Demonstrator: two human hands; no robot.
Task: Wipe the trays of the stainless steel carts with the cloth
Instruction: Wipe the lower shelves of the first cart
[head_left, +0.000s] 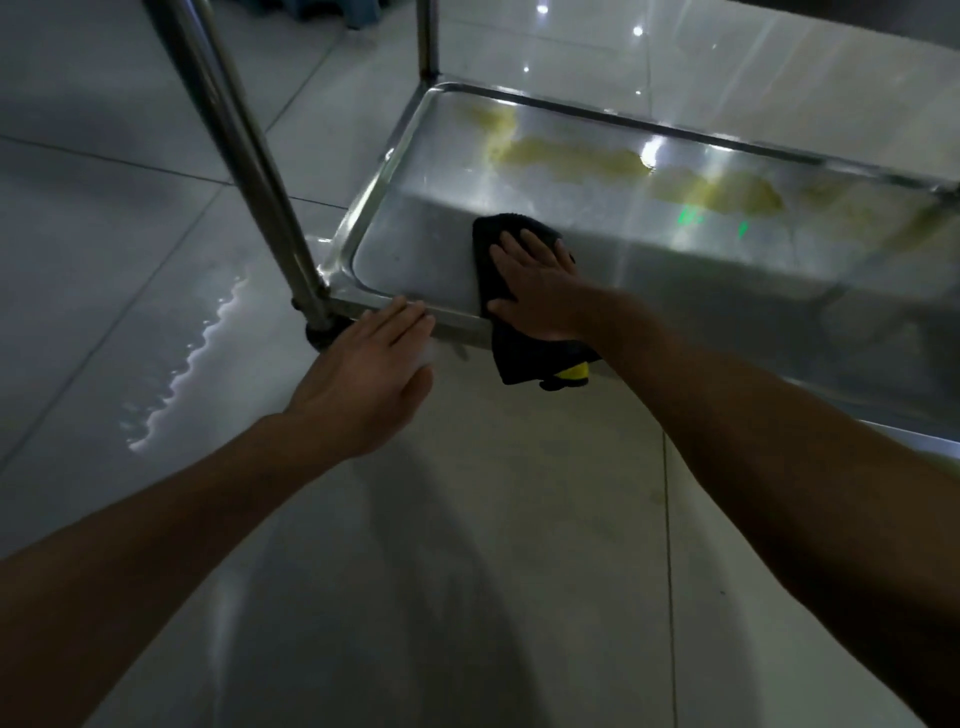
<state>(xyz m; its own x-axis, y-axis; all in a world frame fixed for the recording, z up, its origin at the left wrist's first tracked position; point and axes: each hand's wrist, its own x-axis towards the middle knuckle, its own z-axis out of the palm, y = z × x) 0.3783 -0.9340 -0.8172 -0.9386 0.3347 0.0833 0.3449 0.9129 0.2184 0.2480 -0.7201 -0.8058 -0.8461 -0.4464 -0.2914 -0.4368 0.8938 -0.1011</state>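
2 hands work at the low tray (415, 249). Nearest, at 7 o'clock, the left hand (371, 374) rests with fingers apart and straight on the tray's front rim, steadying the cart. Just past it the right hand (535, 286) presses flat, fingers straight, on the cloth (498, 234), which drapes over that rim. Wiping looks barely begun: yellow stains (576, 161) lie toward 1 o'clock. Next stroke should sweep there; raised rims and the post (244, 150) at 10 o'clock bound it.

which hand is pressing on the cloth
The right hand, flat on the black cloth inside the tray. The left hand only rests on the tray's front rim, touching no cloth.
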